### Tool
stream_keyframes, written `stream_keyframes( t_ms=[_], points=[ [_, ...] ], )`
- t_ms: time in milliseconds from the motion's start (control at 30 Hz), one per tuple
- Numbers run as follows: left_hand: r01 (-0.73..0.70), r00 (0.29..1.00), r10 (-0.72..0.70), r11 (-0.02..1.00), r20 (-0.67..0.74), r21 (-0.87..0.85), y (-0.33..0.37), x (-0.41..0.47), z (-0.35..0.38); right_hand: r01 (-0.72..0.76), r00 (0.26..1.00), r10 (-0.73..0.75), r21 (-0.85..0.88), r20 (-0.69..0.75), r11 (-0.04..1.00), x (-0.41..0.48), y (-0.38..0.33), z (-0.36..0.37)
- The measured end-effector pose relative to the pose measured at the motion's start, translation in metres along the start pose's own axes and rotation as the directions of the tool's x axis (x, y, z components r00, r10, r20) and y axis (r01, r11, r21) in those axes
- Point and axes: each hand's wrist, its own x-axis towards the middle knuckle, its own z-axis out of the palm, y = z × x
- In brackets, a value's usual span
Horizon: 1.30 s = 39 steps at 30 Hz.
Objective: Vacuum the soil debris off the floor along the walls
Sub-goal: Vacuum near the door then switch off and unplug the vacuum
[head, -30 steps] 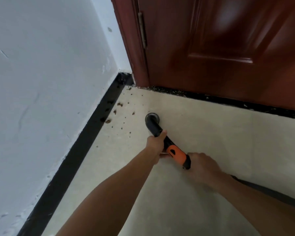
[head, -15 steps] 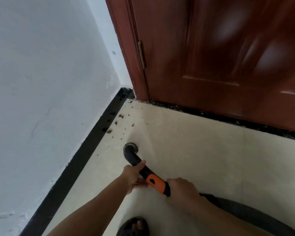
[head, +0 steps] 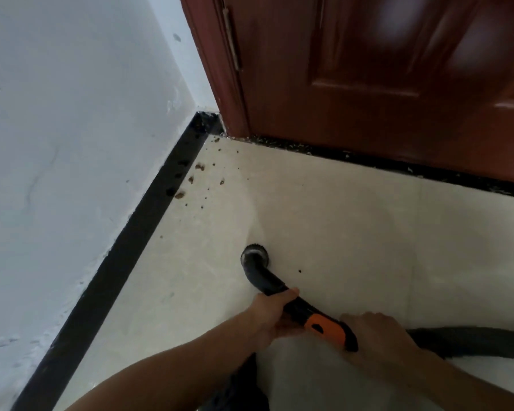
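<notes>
The black vacuum tube [head: 267,280] is gripped by the left hand [head: 272,314] just behind its bend, fingers curled round it. The rear of the orange handle [head: 327,327] is held by the right hand [head: 374,330], its fingers wrapped over the top where the hose [head: 472,341] joins. The round nozzle [head: 255,256] is set on the pale floor [head: 353,232]. The soil debris [head: 201,176] is scattered beside the black baseboard [head: 131,241] near the door [head: 368,69] corner, well apart from the nozzle.

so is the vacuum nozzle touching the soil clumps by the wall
Apart: the head view shows bare floor between the nozzle and the soil clumps.
</notes>
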Motion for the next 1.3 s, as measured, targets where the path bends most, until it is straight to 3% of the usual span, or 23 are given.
stream_keyframes(
  t_ms=[100, 300, 500, 600, 733, 967, 1100, 1300],
  points=[
    [0.083, 0.995, -0.085, 0.996, 0.055, 0.026, -0.029, -0.005, 0.024, 0.022, 0.998, -0.018, -0.065, 0.064, 0.998, -0.027, 0.029, 0.008],
    [0.143, 0.965, -0.169, 0.980, 0.202, 0.135, -0.060, -0.005, 0.081, -0.070, 0.985, 0.092, -0.152, 0.144, 0.986, -0.072, 0.076, 0.005],
    [0.087, 0.971, -0.113, 0.988, 0.211, 0.130, -0.057, 0.002, 0.110, -0.104, 0.988, 0.116, -0.121, 0.103, 0.987, -0.074, 0.106, -0.010],
    [0.025, 0.983, -0.044, 0.994, 0.177, 0.110, -0.039, 0.006, 0.088, -0.070, 0.995, 0.076, -0.089, 0.069, 0.994, -0.050, 0.089, -0.011],
    [-0.081, 0.997, 0.080, 0.996, 0.019, 0.026, -0.008, 0.009, 0.036, 0.002, 1.000, -0.002, 0.007, 0.009, 1.000, -0.004, 0.036, -0.010],
    [-0.233, 0.951, 0.215, 0.971, -0.223, -0.059, 0.035, 0.021, -0.059, 0.067, 0.996, -0.062, 0.073, -0.070, 0.995, 0.070, -0.063, -0.021],
    [-0.266, 0.934, 0.257, 0.964, -0.247, -0.001, 0.076, 0.034, -0.078, -0.011, 0.993, 0.028, 0.144, -0.116, 0.989, 0.105, -0.089, -0.036],
    [-0.292, 0.947, 0.305, 0.948, -0.103, 0.124, 0.171, 0.055, -0.046, -0.217, 0.953, 0.263, 0.266, -0.151, 0.939, 0.151, -0.076, -0.084]
  ],
)
